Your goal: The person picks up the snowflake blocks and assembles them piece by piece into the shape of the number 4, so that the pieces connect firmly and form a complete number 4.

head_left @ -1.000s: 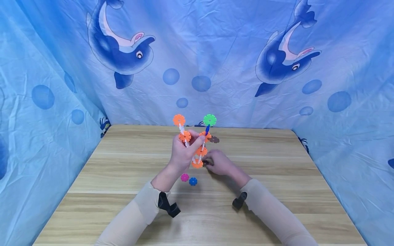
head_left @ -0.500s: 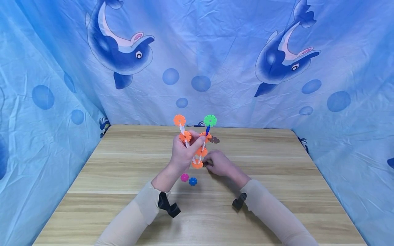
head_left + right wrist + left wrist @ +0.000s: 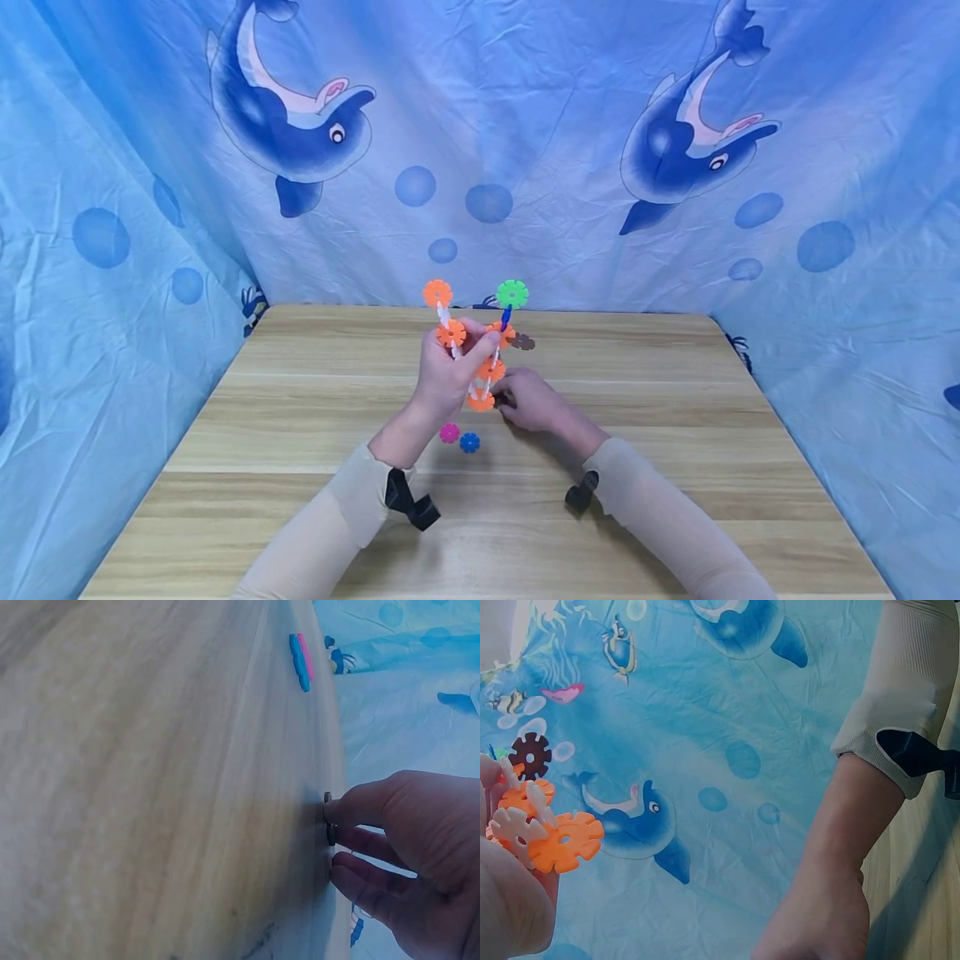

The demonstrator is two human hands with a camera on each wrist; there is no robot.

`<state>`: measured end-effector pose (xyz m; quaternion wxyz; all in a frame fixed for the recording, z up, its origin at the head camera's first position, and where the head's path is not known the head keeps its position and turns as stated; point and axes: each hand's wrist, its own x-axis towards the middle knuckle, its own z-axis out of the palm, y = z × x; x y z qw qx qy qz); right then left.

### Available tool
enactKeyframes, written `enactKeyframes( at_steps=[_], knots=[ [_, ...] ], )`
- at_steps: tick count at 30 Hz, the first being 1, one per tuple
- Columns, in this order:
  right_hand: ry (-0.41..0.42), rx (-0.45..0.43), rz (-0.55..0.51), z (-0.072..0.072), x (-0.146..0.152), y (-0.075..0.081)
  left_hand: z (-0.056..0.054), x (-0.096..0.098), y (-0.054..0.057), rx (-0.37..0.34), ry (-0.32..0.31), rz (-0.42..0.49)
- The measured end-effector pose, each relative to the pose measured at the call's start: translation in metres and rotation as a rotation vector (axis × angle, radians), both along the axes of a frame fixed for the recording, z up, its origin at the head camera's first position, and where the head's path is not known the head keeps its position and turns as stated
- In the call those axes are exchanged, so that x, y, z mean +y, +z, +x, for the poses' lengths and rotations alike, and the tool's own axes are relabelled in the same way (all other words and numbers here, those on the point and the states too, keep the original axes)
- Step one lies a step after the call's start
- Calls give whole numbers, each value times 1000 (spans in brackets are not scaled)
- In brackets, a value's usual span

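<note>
My left hand (image 3: 442, 375) grips a branching chain of notched plastic snowflake discs (image 3: 452, 334) above the table. Orange and white discs make up most of it; a green disc (image 3: 512, 294) tops the right branch, and a brown disc (image 3: 531, 756) sticks out beyond it. Under the chain, my right hand (image 3: 534, 400) is low at the tabletop, its bent fingers pinching a dark brown snowflake disc (image 3: 328, 797). Those fingertips partly cover that disc. The left hand's far fingers are hidden behind the chain in the head view.
A pink disc (image 3: 449, 433) and a blue disc (image 3: 470, 442) lie side by side on the wooden table (image 3: 300, 417), nearer than the hands. Blue cloth with dolphins (image 3: 487, 125) hangs behind and at both sides. Black straps (image 3: 409, 500) sit on the wrists.
The right hand has shifted very slightly toward the near side, staying at the brown disc. The left hand and the chain have hardly moved.
</note>
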<state>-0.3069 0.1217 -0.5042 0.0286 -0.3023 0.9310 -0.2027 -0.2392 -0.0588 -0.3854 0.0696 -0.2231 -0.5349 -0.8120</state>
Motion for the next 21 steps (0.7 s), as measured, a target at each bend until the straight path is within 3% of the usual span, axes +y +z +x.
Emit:
enactKeyframes(
  at_steps=[6, 15, 21],
  knots=[
    [4, -3, -7, 0, -2, 2, 0, -1, 0, 6, 0, -2],
    [-93, -64, -109, -1, 5, 2, 1, -2, 2, -2, 5, -13],
    [-112, -59, -209, 5, 19, 23, 0, -2, 3, 4, 12, -25]
  ],
)
